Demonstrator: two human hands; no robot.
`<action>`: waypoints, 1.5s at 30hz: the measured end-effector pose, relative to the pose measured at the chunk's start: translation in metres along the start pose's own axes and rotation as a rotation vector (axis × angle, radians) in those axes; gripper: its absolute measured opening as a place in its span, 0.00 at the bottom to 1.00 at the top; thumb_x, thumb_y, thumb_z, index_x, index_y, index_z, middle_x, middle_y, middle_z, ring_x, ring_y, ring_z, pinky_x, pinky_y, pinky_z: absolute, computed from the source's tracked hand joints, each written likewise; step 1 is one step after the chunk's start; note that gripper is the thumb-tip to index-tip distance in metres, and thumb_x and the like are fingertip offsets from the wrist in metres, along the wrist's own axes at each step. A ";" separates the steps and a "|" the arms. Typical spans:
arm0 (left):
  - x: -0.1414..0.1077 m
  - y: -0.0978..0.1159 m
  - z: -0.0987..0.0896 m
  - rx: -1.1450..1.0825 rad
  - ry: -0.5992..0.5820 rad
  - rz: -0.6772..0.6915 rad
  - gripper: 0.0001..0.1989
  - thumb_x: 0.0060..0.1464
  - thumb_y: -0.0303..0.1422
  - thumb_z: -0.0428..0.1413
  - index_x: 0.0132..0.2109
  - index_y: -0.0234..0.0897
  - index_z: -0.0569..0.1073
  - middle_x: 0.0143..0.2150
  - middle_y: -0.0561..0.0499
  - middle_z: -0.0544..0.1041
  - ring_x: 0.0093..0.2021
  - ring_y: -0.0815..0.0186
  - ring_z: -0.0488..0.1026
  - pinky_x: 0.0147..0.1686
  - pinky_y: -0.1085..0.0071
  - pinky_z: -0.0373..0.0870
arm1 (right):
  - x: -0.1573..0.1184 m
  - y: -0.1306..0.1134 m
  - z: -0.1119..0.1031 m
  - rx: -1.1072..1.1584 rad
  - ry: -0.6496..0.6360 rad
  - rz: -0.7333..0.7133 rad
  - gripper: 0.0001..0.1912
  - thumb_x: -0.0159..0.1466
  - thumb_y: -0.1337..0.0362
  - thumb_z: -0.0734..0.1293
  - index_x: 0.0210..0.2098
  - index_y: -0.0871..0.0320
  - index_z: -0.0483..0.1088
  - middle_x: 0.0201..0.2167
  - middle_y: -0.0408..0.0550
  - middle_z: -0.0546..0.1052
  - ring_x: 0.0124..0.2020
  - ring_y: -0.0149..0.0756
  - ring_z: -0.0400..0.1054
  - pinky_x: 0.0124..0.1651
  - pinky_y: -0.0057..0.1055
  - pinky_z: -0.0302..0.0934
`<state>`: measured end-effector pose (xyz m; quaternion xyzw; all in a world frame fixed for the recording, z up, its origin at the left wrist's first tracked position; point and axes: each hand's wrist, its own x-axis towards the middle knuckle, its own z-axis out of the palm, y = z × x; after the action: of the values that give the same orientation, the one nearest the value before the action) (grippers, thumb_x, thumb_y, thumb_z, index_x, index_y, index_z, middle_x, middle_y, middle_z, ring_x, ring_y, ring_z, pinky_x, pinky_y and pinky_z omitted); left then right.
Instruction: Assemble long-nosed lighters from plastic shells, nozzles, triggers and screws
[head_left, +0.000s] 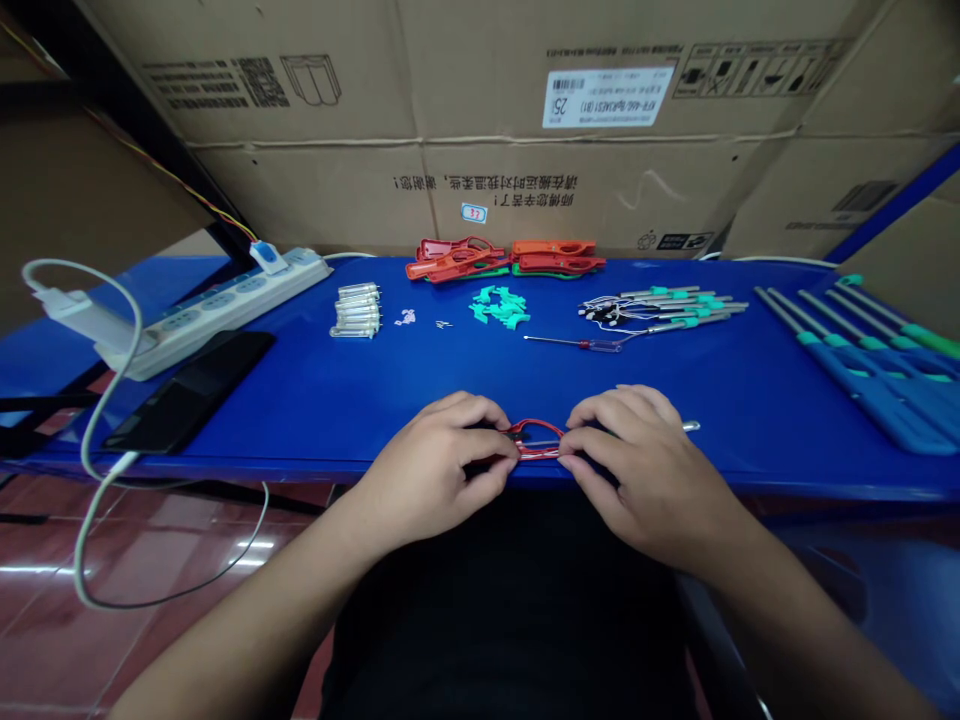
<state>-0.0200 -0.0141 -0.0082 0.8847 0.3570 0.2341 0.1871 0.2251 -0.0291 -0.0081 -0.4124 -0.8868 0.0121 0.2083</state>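
My left hand (431,465) and my right hand (637,465) meet near the table's front edge. Both pinch a red plastic loop-shaped part (536,440) with thin wire across it, and my fingers hide its ends. A short metal rod end (690,426) sticks out past my right hand. Farther back lie red-orange plastic clip parts (506,258), small teal plastic pieces (499,307), metal rods with teal collars (664,308), and a bundle of clear tubes (356,310). A small red-handled screwdriver (585,342) lies nearer my hands.
The blue table (300,420) has cardboard boxes (480,120) along its back. A power strip (217,310) with a white cable (94,300) and a black phone (191,390) sit at the left. Blue-handled long tools (855,370) lie at the right.
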 end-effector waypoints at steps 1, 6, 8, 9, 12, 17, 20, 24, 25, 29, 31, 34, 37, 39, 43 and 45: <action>0.000 0.000 0.000 0.002 0.001 0.002 0.09 0.63 0.30 0.54 0.43 0.41 0.80 0.46 0.48 0.76 0.47 0.61 0.71 0.49 0.61 0.69 | 0.000 0.001 0.001 -0.009 0.005 -0.004 0.08 0.69 0.65 0.63 0.39 0.55 0.75 0.42 0.50 0.75 0.45 0.42 0.66 0.55 0.49 0.55; 0.000 -0.002 0.002 -0.014 0.018 0.006 0.09 0.63 0.30 0.54 0.43 0.40 0.80 0.46 0.48 0.76 0.47 0.62 0.72 0.49 0.62 0.69 | -0.003 0.005 0.002 -0.074 0.073 -0.015 0.08 0.68 0.63 0.64 0.39 0.55 0.76 0.43 0.51 0.75 0.46 0.43 0.67 0.60 0.52 0.53; -0.001 -0.002 0.002 -0.019 0.021 0.003 0.09 0.63 0.30 0.54 0.43 0.40 0.80 0.46 0.48 0.76 0.47 0.62 0.71 0.49 0.62 0.69 | -0.002 0.006 0.001 -0.106 0.045 -0.043 0.08 0.69 0.64 0.64 0.40 0.54 0.76 0.45 0.51 0.75 0.47 0.44 0.67 0.61 0.54 0.52; -0.001 -0.002 0.003 -0.019 0.024 0.002 0.09 0.63 0.30 0.54 0.43 0.40 0.80 0.46 0.48 0.76 0.47 0.62 0.71 0.49 0.62 0.69 | -0.002 0.007 0.001 -0.114 0.025 -0.059 0.08 0.69 0.64 0.63 0.40 0.54 0.75 0.45 0.52 0.75 0.48 0.45 0.67 0.61 0.54 0.52; -0.001 -0.002 0.004 -0.020 0.033 -0.001 0.09 0.63 0.30 0.54 0.42 0.40 0.80 0.46 0.47 0.76 0.47 0.62 0.72 0.48 0.62 0.69 | 0.002 0.006 -0.001 -0.098 -0.025 -0.085 0.09 0.69 0.66 0.61 0.39 0.56 0.75 0.45 0.52 0.75 0.48 0.44 0.67 0.60 0.52 0.53; -0.001 -0.003 0.004 -0.015 0.039 0.010 0.08 0.63 0.30 0.54 0.42 0.40 0.80 0.45 0.48 0.76 0.46 0.62 0.72 0.48 0.61 0.69 | 0.004 0.007 -0.003 -0.052 -0.015 -0.069 0.09 0.69 0.66 0.62 0.38 0.57 0.74 0.43 0.52 0.75 0.45 0.43 0.65 0.56 0.50 0.56; -0.001 -0.003 0.004 0.005 0.031 0.015 0.09 0.64 0.31 0.54 0.44 0.41 0.79 0.47 0.48 0.76 0.47 0.62 0.71 0.48 0.61 0.68 | 0.003 0.010 -0.003 0.023 0.012 -0.013 0.04 0.67 0.64 0.65 0.40 0.56 0.73 0.43 0.50 0.74 0.45 0.42 0.66 0.54 0.47 0.58; -0.002 -0.003 0.004 -0.008 0.032 -0.005 0.07 0.64 0.31 0.54 0.45 0.41 0.76 0.47 0.49 0.76 0.48 0.62 0.71 0.50 0.61 0.68 | 0.004 0.014 -0.001 0.138 -0.010 0.076 0.08 0.65 0.62 0.69 0.44 0.54 0.71 0.46 0.49 0.73 0.48 0.42 0.66 0.54 0.46 0.58; -0.002 -0.003 0.004 -0.018 0.037 -0.021 0.06 0.63 0.31 0.55 0.45 0.40 0.75 0.47 0.49 0.76 0.47 0.62 0.71 0.49 0.61 0.68 | 0.005 0.014 0.000 0.168 -0.028 0.084 0.07 0.65 0.63 0.69 0.43 0.53 0.71 0.47 0.49 0.73 0.49 0.42 0.66 0.55 0.47 0.58; -0.001 -0.003 0.004 -0.034 0.045 -0.071 0.10 0.61 0.32 0.57 0.49 0.39 0.71 0.47 0.50 0.77 0.46 0.62 0.71 0.49 0.60 0.68 | 0.009 0.013 0.002 0.266 -0.099 0.100 0.04 0.66 0.67 0.66 0.40 0.52 0.72 0.47 0.48 0.72 0.50 0.41 0.66 0.56 0.47 0.58; -0.001 -0.003 0.004 -0.032 0.043 -0.064 0.11 0.61 0.32 0.57 0.51 0.39 0.71 0.49 0.49 0.76 0.47 0.61 0.71 0.50 0.59 0.68 | 0.009 0.012 0.002 0.283 -0.101 0.104 0.04 0.66 0.67 0.66 0.38 0.52 0.72 0.47 0.48 0.72 0.50 0.41 0.66 0.56 0.47 0.57; -0.002 -0.003 0.003 -0.032 0.037 -0.050 0.10 0.62 0.32 0.56 0.51 0.40 0.72 0.49 0.49 0.76 0.48 0.61 0.71 0.51 0.59 0.67 | 0.007 0.012 0.002 0.276 -0.078 0.095 0.05 0.66 0.68 0.66 0.37 0.51 0.73 0.47 0.47 0.71 0.51 0.40 0.65 0.57 0.47 0.55; -0.002 -0.003 0.003 -0.025 0.027 -0.031 0.08 0.64 0.32 0.54 0.49 0.41 0.75 0.48 0.49 0.75 0.49 0.61 0.70 0.51 0.60 0.67 | 0.006 0.013 0.004 0.253 -0.044 0.071 0.06 0.65 0.68 0.66 0.38 0.51 0.73 0.47 0.47 0.72 0.51 0.40 0.65 0.57 0.46 0.55; -0.002 -0.003 0.003 -0.014 0.029 -0.011 0.08 0.64 0.32 0.54 0.48 0.42 0.76 0.48 0.49 0.75 0.49 0.62 0.69 0.51 0.61 0.67 | 0.006 0.013 0.006 0.243 -0.027 0.057 0.06 0.65 0.68 0.67 0.39 0.51 0.73 0.46 0.46 0.72 0.50 0.40 0.66 0.56 0.46 0.55; -0.004 -0.004 0.006 -0.001 0.043 0.013 0.08 0.64 0.31 0.54 0.47 0.42 0.77 0.48 0.49 0.74 0.49 0.62 0.69 0.50 0.62 0.67 | 0.006 0.013 0.004 0.222 -0.042 0.050 0.06 0.65 0.65 0.68 0.42 0.51 0.72 0.47 0.47 0.73 0.49 0.41 0.66 0.56 0.45 0.56; -0.006 -0.002 0.006 0.011 0.045 0.007 0.09 0.64 0.31 0.54 0.47 0.42 0.77 0.49 0.48 0.73 0.49 0.62 0.69 0.50 0.62 0.67 | 0.009 0.016 -0.003 0.188 -0.064 0.021 0.09 0.65 0.62 0.68 0.45 0.52 0.71 0.47 0.47 0.75 0.50 0.42 0.67 0.56 0.46 0.56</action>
<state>-0.0212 -0.0179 -0.0156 0.8814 0.3595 0.2528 0.1734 0.2332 -0.0122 -0.0051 -0.3995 -0.8837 0.1107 0.2174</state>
